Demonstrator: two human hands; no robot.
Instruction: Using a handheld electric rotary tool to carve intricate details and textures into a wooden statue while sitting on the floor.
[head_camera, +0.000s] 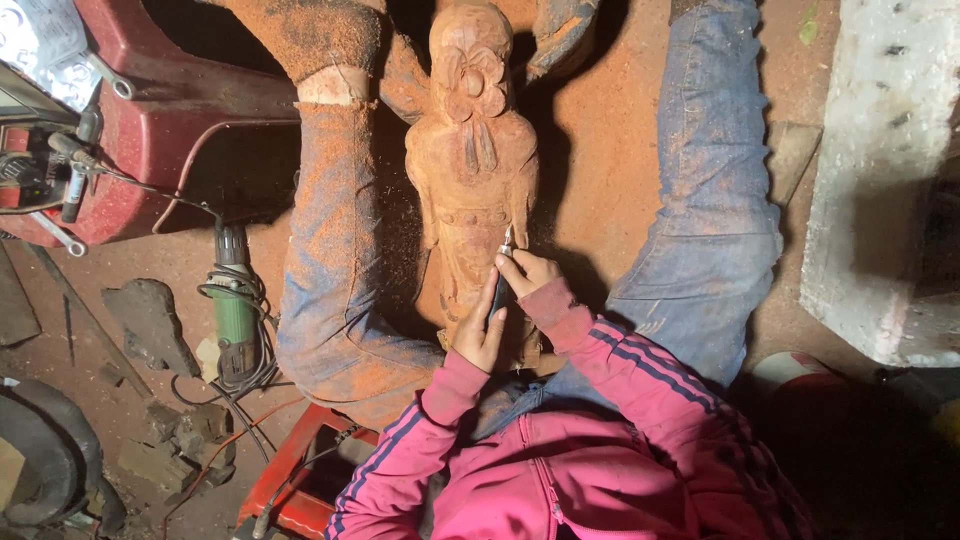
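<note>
Both hands, right hand (528, 272) and left hand (483, 330), grip a rotary tool (502, 285) on the mostly shaped wooden figure (470, 160), only fine detail seems left

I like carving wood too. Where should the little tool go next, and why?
Probably a short stroke along the same groove. The right hand holds the small carving tool with its tip on the wooden figure, and the left hand steadies it just below, so only a small move looks safe.

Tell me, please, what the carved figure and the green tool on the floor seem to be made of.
The carved figure looks like raw, unvarnished wood: matt reddish-brown surface, with same-coloured sawdust all around. The green tool seems to have a plastic body, dusty, with a dark, probably rubber-coated cable; its exact material is uncertain.
</note>
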